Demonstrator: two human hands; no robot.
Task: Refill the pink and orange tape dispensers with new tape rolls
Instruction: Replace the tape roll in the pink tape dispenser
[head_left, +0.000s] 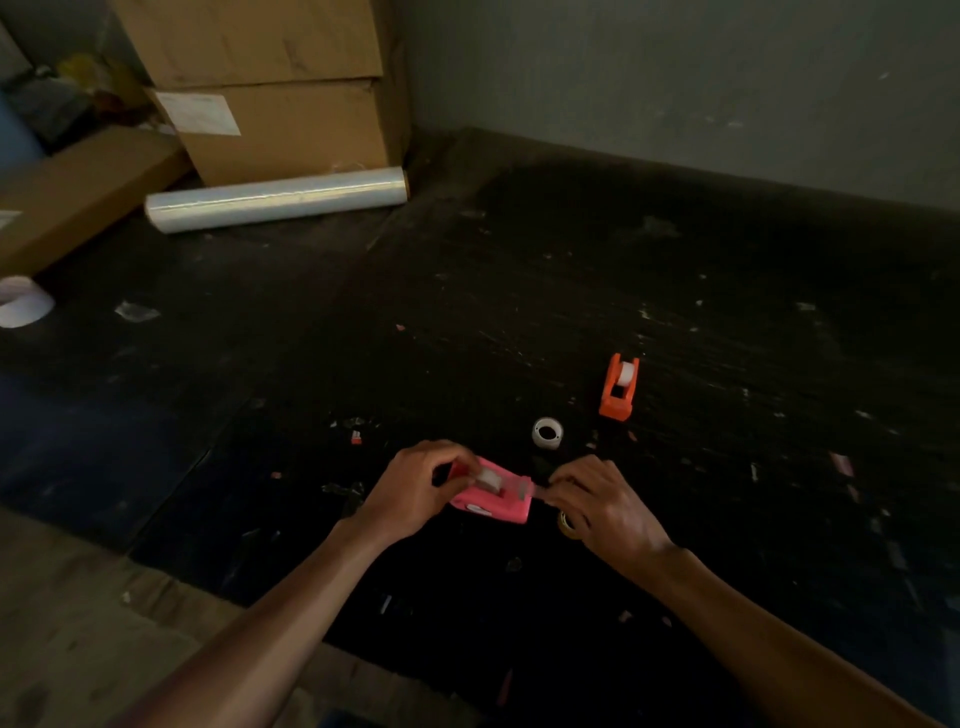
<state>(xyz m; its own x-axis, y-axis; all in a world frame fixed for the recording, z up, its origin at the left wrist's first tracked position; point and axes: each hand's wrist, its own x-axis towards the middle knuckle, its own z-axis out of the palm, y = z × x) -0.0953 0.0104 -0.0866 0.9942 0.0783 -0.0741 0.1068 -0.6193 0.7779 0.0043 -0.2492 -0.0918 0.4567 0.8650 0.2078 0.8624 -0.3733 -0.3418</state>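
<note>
Nearest, at 6 o'clock, two bare forearms reaching in over a dark, scuffed bench (675, 312) littered with small scraps. Left hand (415, 488) curled around the rear end of the pink tape dispenser (498, 501), fingers closed on it beside the white tape roll (487, 479) seated inside. Right hand (602, 506) at the dispenser's cutter end, at 3 o'clock from it, fingertips pinched together on a strip of tape drawn from the roll; a second, yellowish tape roll (566, 522) tucked under that palm, mostly hidden. Just beyond, toward 12 o'clock, a loose white tape roll (547, 433) lying flat on the bench. Farther, toward 1 o'clock, the orange tape dispenser (619, 387) standing alone with a white roll in it, well apart from both hands. Far off at 11 o'clock, a roll of clear stretch film (275, 198) lying against stacked cardboard boxes (280, 88), grey wall (675, 78) behind.
</note>
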